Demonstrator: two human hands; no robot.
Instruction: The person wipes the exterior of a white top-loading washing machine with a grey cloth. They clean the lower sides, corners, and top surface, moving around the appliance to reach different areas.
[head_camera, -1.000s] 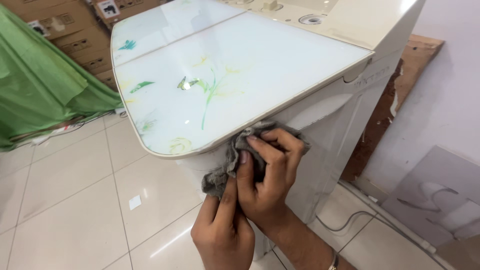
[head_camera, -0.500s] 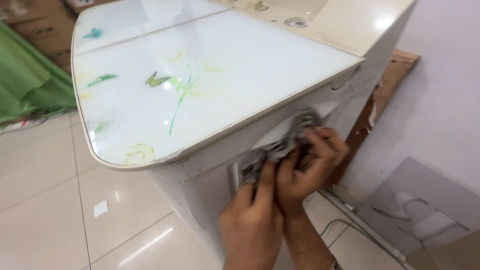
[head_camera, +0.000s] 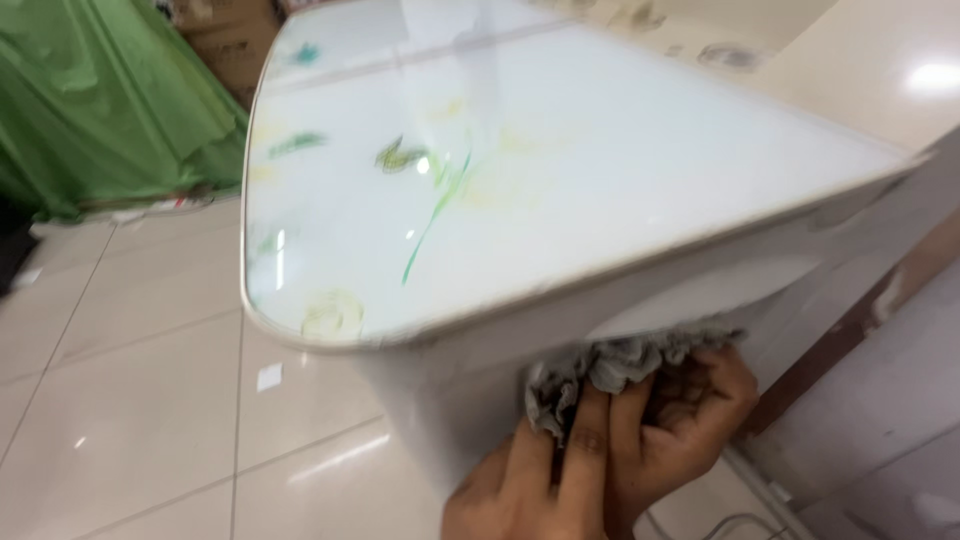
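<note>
A white washer (head_camera: 470, 400) with a glossy glass lid (head_camera: 560, 190), printed with faint green stems and flowers, fills the view over a tiled floor (head_camera: 130, 400); green cloth (head_camera: 110, 100) lies behind. A crumpled grey rag (head_camera: 610, 365) is pressed to the washer's side just under the lid. Both hands, left (head_camera: 530, 490) and right (head_camera: 690, 410), clutch it together.

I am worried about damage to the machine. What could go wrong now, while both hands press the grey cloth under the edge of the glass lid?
1. The grey cloth is pressed just below the glass lid; an upward push might lift or knock the lid's rim.
2. The left hand and right hand overlap, so fingers could catch under the overhang.
3. The glossy tiled floor may be slippery.
</note>
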